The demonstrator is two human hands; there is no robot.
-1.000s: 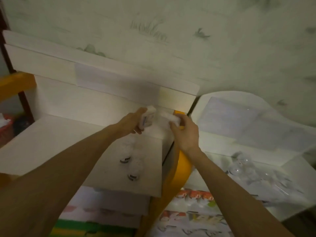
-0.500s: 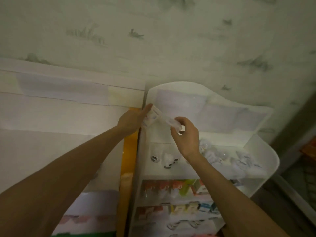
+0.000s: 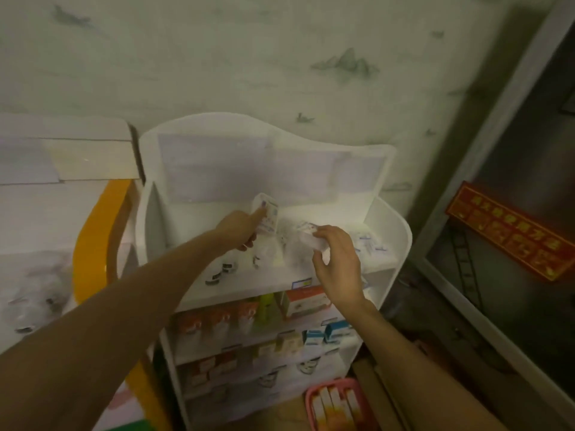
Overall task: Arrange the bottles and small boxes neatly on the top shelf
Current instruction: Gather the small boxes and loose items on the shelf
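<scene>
A white rack stands against the wall, and its top shelf [image 3: 385, 231] holds small white bottles and boxes. My left hand [image 3: 241, 228] grips a small white box [image 3: 267, 216] upright above the middle of that shelf. My right hand [image 3: 336, 259] holds a small white bottle [image 3: 309, 236] just right of it, over the shelf. Small white bottles with dark bands [image 3: 224, 270] stand at the shelf's front left. Several small white boxes [image 3: 368, 244] lie at its right side.
Lower shelves carry orange, green and blue boxes [image 3: 306, 301]. A white and orange cabinet [image 3: 96, 244] stands to the left. A pink basket [image 3: 337, 402] sits on the floor below. A dark panel with a red sign [image 3: 510, 231] is on the right.
The view swung right from the left cabinet to the white rack. Both hands moved apart and lowered over the top shelf, the left with the box, the right with the bottle.
</scene>
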